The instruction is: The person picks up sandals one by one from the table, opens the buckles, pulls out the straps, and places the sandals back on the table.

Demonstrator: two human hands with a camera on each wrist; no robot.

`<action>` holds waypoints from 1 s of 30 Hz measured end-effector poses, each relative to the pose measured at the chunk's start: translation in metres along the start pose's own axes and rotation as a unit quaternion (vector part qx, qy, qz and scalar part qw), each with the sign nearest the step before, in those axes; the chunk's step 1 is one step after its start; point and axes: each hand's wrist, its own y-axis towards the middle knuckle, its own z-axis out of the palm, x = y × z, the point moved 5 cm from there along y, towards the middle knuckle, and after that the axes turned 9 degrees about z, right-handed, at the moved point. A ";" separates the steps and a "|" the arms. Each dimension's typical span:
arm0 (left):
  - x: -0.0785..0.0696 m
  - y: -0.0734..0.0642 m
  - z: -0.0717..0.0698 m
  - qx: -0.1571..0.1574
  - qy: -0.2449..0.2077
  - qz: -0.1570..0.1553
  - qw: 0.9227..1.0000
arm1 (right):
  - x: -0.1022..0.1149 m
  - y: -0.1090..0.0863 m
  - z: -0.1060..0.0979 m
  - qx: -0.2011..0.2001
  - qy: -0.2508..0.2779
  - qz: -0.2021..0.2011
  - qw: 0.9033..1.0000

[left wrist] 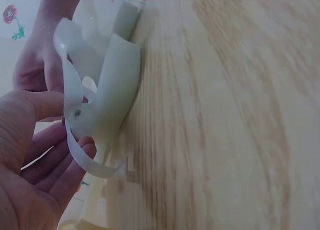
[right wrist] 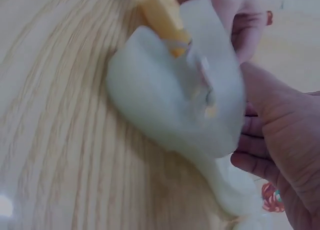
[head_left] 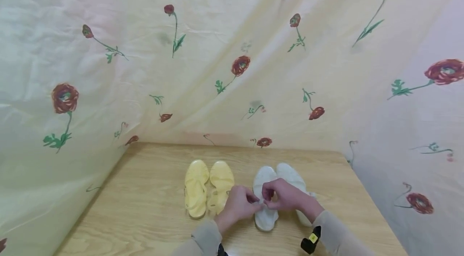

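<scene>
A white sandal (head_left: 266,221) lies on the wooden table with both hands at its ankle strap. My left hand (head_left: 237,205) pinches the strap (left wrist: 82,157) beside a small round rivet, as the left wrist view shows. One end of that strap curves loose below the fingers. From the other side my right hand (head_left: 284,195) holds the strap area between curled fingers and thumb; its exact grip is partly hidden. In the right wrist view the sandal's pale upper (right wrist: 150,84) is blurred. The second white sandal (head_left: 290,174) lies just right, partly behind the right forearm.
To the left, a pair of yellow sandals lies side by side, the outer yellow sandal (head_left: 197,189) and the inner yellow sandal (head_left: 222,175), which the left hand partly covers. Flowered cloth (head_left: 203,67) hangs behind and along both sides of the table (head_left: 148,191).
</scene>
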 end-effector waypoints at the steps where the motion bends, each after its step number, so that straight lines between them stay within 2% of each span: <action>1: 0.001 -0.001 0.000 -0.005 0.000 0.001 1.000 | 0.002 0.000 0.000 -0.002 0.008 -0.008 1.000; 5: 0.003 -0.002 0.000 -0.023 0.001 0.008 1.000 | 0.008 0.002 -0.002 -0.005 0.039 -0.034 0.999; 7: 0.003 -0.002 0.001 -0.028 0.000 0.009 1.000 | 0.008 0.002 -0.002 -0.007 0.036 -0.042 0.998; 13: -0.001 -0.002 -0.001 -0.016 0.012 0.022 1.000 | 0.007 0.002 -0.001 -0.006 0.023 -0.054 0.998; 19: 0.001 -0.004 -0.003 -0.008 0.005 0.017 1.000 | 0.002 -0.004 -0.001 -0.024 0.047 -0.049 0.997; 23: 0.002 -0.004 -0.003 -0.019 0.003 0.014 1.000 | 0.004 -0.004 -0.002 -0.032 0.049 -0.044 0.997; 30: -0.002 -0.005 0.000 -0.047 0.007 0.051 0.998 | 0.013 0.001 -0.003 -0.003 0.038 -0.054 0.998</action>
